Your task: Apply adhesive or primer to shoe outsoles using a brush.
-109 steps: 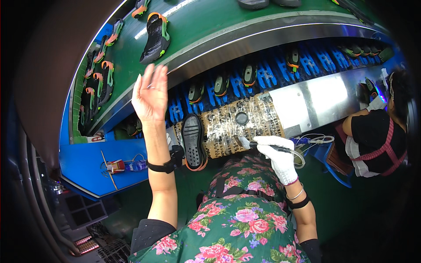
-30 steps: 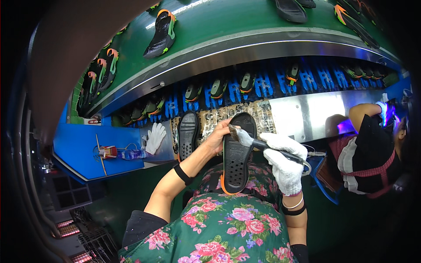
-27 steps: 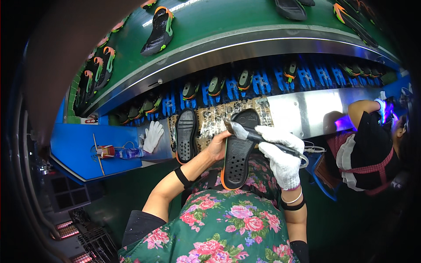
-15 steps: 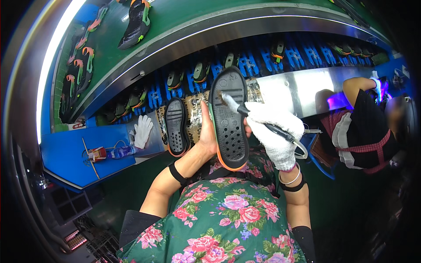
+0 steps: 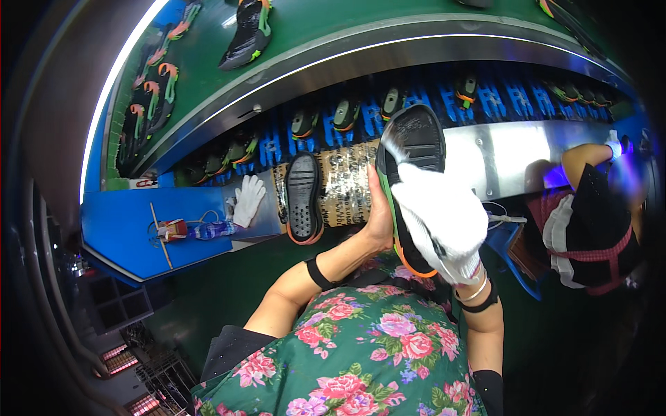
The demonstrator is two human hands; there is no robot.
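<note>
My bare left hand (image 5: 379, 220) is closed around the left side of a black shoe sole (image 5: 424, 142) with green and orange edging, held upright with its toe away from me. In my white-gloved right hand (image 5: 445, 216) is a brush (image 5: 393, 147), its handle mostly hidden by the glove. Blurred pale bristles touch the sole's upper left edge. The glove covers most of the heel half. Left of these, a second black sole (image 5: 303, 191) with a perforated heel rests on cardboard (image 5: 347, 182) at the bench edge.
Beyond the bench runs a rack of blue holders (image 5: 270, 149) carrying several shoe parts. Above it is a green conveyor (image 5: 326, 22). A loose white glove (image 5: 248, 201), a bottle (image 5: 211, 230), a red container (image 5: 173, 229) and a stick (image 5: 161, 243) lie left. A co-worker (image 5: 583, 225) is at right.
The view has turned slightly left. The held sole has shifted right, away from the second sole. My right hand has brought the brush from the sole's middle to its upper left edge.
</note>
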